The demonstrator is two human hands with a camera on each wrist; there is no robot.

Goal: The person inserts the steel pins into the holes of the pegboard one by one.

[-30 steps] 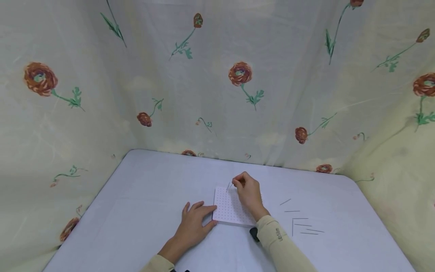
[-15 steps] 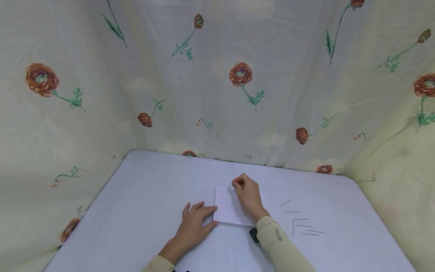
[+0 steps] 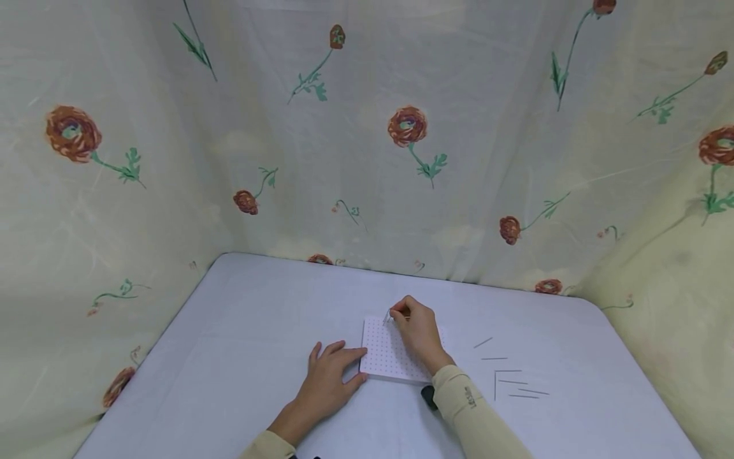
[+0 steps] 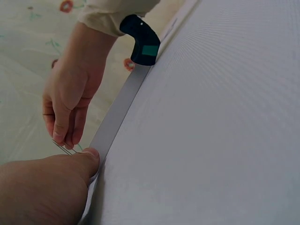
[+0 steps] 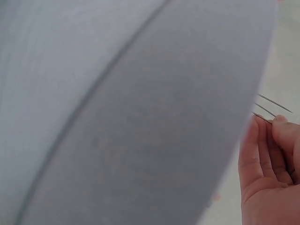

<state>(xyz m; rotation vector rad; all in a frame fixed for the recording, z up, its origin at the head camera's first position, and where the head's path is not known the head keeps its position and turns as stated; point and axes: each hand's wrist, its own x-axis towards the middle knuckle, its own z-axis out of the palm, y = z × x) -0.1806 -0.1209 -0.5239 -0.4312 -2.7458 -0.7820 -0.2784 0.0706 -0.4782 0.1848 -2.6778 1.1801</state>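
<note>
Holed board point(image 3: 381, 358) bears thin sticks point(image 5: 275, 103) near its far edge. Right hand point(image 3: 418, 330) pinches one stick; left hand point(image 3: 329, 377), unclenched, touches board's left side.

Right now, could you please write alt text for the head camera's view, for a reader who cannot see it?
A person's right hand pinches a thin metal pin over a white pegboard, while the left hand touches the board's left edge. Seven loose pins lie on the white table to the right.
</note>
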